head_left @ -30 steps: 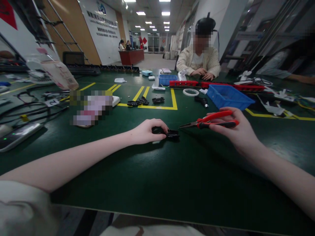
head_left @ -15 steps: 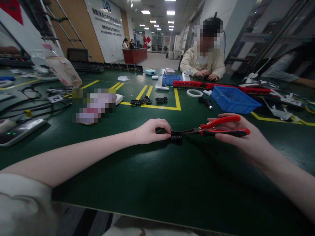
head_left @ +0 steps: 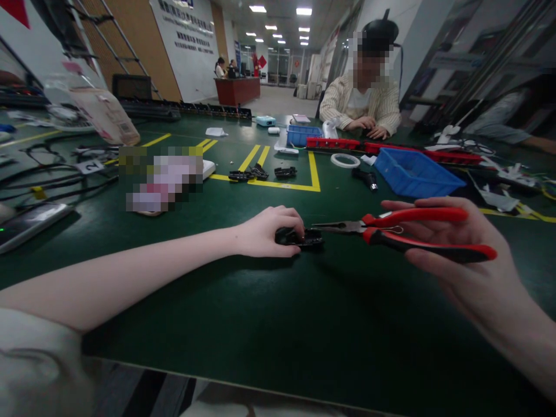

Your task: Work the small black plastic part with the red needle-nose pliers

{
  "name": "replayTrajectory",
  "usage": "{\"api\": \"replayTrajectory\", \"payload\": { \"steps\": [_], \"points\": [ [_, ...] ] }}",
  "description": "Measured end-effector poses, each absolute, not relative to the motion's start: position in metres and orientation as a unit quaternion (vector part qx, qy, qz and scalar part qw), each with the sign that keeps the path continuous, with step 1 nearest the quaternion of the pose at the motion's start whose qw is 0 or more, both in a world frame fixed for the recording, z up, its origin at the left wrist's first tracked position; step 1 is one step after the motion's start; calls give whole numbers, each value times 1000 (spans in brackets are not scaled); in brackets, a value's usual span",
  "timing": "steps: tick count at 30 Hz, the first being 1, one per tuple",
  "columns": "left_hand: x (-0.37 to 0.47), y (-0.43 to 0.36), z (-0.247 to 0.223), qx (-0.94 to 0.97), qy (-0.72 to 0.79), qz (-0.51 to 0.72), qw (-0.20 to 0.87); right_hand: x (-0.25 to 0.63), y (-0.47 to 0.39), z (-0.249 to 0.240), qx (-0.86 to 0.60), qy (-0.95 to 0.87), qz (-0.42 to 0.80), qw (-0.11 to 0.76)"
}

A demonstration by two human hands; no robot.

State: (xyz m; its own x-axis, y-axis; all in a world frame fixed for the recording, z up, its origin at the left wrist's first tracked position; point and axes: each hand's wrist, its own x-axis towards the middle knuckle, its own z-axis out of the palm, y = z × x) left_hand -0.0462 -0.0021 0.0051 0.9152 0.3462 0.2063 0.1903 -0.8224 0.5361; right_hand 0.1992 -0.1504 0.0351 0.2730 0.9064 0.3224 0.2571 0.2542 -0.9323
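Just right of centre in the frame, a small black part [head_left: 314,238] lies at the surface of the green table [head_left: 269,324], its long axis running nearly level from left to right; the bare end points right, while the other end goes in under the left hand [head_left: 266,231]. That hand is curled, pinching the part with its fingertips on top and the thumb along the near side. From the right of the frame, the right hand [head_left: 490,233] holds red-and-black pliers [head_left: 347,227] by their handles in a loose grip, fingers around the upper handle and thumb against the lower one. The pliers' long axis also runs left to right, sinking slightly toward the right; the slim nose points left, its tip by the upper edge of the black part, and whether they touch I cannot tell. The handles stand apart, opening toward the right edge. Above the left hand, near the middle of the frame, three black pieces [head_left: 285,172] lie in a row by yellow tape [head_left: 314,174]. A blue bin [head_left: 399,180] sits at the upper right, its long side slanting down to the right.
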Motion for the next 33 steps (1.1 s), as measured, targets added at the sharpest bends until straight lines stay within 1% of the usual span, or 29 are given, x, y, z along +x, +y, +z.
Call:
{"api": "replayTrajectory", "payload": {
  "steps": [4,10,14,27,33],
  "points": [
    [-46,-1,3,946,131,153,254,196,-151,25,-563,-522,282,575],
    [-45,0,3,943,126,160,262,196,-147,11,-550,-504,303,594],
    [-45,0,2,945,124,165,255,193,-149,11,-535,-513,305,598],
    [-45,0,2,945,127,166,252,190,-149,12,-560,-535,287,564],
    [-45,-1,2,937,136,172,273,193,-149,10,-578,-536,267,554]
  ]
}}
